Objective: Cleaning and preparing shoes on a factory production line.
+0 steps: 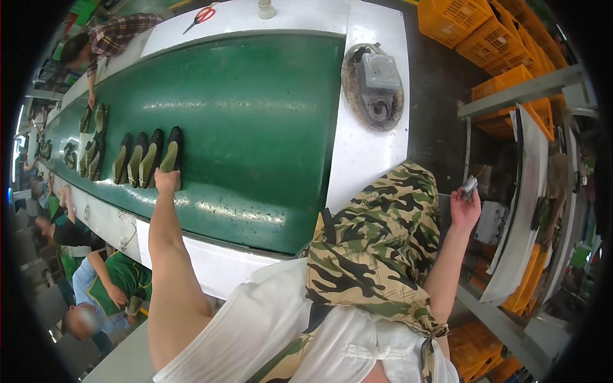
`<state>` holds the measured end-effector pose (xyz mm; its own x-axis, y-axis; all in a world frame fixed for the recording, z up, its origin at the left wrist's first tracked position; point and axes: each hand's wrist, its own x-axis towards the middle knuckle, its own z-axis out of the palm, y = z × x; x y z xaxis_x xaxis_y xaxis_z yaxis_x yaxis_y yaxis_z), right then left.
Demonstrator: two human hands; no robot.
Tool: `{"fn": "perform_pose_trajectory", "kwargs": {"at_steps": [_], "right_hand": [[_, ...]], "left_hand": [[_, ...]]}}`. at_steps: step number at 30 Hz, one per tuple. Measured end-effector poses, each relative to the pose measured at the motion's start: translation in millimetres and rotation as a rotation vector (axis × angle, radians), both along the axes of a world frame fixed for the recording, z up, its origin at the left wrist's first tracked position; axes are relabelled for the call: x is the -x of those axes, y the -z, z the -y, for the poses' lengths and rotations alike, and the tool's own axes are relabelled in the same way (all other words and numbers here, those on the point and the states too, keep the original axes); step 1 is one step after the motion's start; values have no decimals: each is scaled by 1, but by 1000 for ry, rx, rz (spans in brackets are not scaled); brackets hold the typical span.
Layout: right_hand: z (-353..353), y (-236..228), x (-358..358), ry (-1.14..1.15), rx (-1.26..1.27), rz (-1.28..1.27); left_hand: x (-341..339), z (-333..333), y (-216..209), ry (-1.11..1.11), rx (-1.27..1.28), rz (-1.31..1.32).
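Observation:
My left arm reaches out over the green conveyor belt (274, 121). At its end my left hand (167, 181) is closed around the heel of a black shoe (172, 152) with a pale green insole, which stands on the belt. Three similar shoes (136, 159) are lined up close on its left. Out to the right, beside the camouflage apron (383, 223), my right hand (465, 210) is raised with its fingers curled round a small silvery-grey piece (469, 187). What kind of thing that piece is, I cannot make out.
A worn oval dish with a clear plastic box (381, 70) sits on the white ledge right of the belt. Red-handled scissors (203, 16) lie on the far ledge. Orange crates (453, 22) and a metal rack (523, 96) stand at right. Co-workers (105, 287) line the belt at left.

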<state>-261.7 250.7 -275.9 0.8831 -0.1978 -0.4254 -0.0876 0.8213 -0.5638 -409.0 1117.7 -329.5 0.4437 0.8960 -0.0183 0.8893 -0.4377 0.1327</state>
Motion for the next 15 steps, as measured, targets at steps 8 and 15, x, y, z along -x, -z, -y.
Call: {"fn": "perform_pose_trajectory", "kwargs": {"at_steps": [8,15], "right_hand": [[-10,-9,-9,-54,29,15],[-25,-6,-13,-52,17,6]], "left_hand": [[-2,-14,-11,16,213,-377],[-18,41,-27,138,318,-370]]}}
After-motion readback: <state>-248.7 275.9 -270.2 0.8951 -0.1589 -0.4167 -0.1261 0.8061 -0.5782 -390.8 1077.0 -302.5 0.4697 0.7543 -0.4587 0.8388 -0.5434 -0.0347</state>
